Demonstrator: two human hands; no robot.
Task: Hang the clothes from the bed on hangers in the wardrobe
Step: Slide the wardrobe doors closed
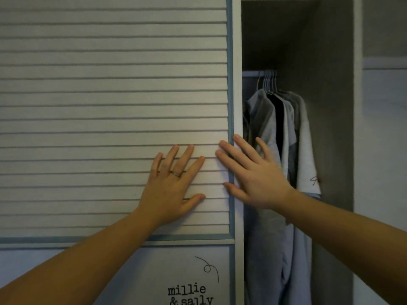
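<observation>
Two bare forearms are stretched up from the lower corners toward a white slatted wardrobe door [110, 95] with horizontal ribs. The left hand [170, 188], on which a thin ring [176, 173] is worn, is laid flat on the slats with its fingers [187, 155] straight and spread, nothing being gripped. The right hand [253, 175] is likewise released and flat, set just beside the left one at the door's right edge, its fingers lying across the blue trim strip [229, 62] and the white vertical door frame [237, 62]. Below the slats, black lettering [189, 294] is printed on a plain lower panel. Right of the frame edge a narrow opening is left, bounded on its far side by the grey wardrobe side wall [330, 106]. In that gap grey and pale blue clothes [264, 133] are seen hung closely together on thin wire hangers [268, 82] from a rail [251, 73], with dark free space above the rail.
</observation>
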